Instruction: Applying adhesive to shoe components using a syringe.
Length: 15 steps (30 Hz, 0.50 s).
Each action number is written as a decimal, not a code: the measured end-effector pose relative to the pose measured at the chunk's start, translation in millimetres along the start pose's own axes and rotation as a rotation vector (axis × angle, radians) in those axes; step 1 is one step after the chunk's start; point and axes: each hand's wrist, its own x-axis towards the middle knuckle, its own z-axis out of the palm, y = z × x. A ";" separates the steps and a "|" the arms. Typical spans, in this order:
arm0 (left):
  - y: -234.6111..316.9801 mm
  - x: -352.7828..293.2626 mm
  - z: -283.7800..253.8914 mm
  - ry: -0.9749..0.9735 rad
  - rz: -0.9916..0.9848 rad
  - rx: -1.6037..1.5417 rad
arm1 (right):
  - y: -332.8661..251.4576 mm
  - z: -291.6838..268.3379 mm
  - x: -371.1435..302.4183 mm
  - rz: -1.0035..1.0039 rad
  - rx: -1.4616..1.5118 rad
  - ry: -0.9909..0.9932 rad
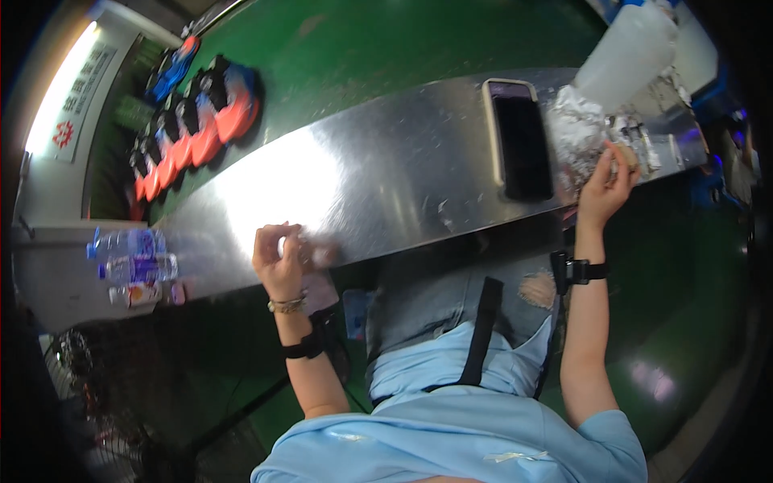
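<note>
Over the bright glare on the metal bench [386, 169], my left hand [278, 262] has its fingers curled together. A small white patch shows between thumb and fingers; what it is I cannot make out. Just right of those fingers is a blurred pale shape [324, 251]. At the bench's right end, my right hand [605, 191] closes its fingertips on a small beige, rounded piece [625, 158]. Crumpled silver foil [578, 121] lies close beside that hand. Left of the foil, a phone [522, 141] with a dark screen and light case rests on the bench.
A translucent white container or bag [628, 56] stands behind the foil. Clear plastic bottles [133, 245] with blue caps lie at the bench's left end. Beyond the bench, several orange, black and blue shoes [197, 121] form a row near the green floor [354, 56].
</note>
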 end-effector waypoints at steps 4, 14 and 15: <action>66.4 -10.8 42.5 -0.039 -0.031 -0.358 | -2.3 3.4 -1.2 -0.016 0.022 -0.006; 137.3 -24.8 90.2 -0.316 -0.423 -1.282 | -0.5 7.4 -3.9 -0.030 0.063 0.020; 139.9 -27.0 92.6 -0.324 -0.443 -1.315 | -1.3 7.0 -4.8 -0.013 0.058 0.012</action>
